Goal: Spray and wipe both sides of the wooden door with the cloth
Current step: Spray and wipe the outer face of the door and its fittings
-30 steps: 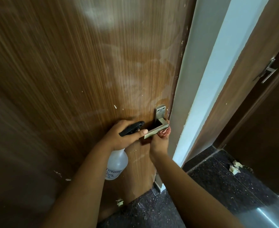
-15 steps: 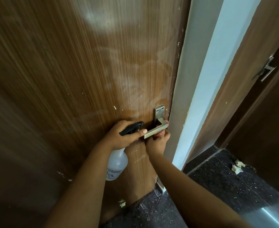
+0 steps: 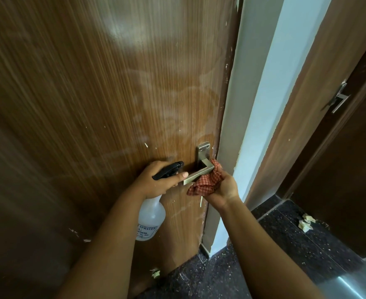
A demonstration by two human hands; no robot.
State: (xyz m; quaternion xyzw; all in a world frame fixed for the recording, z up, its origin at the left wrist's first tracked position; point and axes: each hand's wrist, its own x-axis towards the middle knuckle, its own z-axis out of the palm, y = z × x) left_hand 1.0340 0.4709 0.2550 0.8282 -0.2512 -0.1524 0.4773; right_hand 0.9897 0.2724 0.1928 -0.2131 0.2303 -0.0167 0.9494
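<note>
I saw left hand (image 3: 156,182) gripping the spray bottle (image 3: 148,219), right hand (image 3: 224,186) clutching the checked cloth (image 3: 205,184) against the door handle (image 3: 197,174).

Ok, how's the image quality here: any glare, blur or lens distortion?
Head view: bright glare patch high on the wooden door; wide-angle bending of the white door frame; left edge dark and smeared; hands, cloth and door handle sharp.

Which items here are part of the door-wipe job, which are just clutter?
In use: wooden door; spray bottle in left hand; checked cloth in right hand, at the door handle.
Lying about: paper scraps on floor; second door's handle.
</note>
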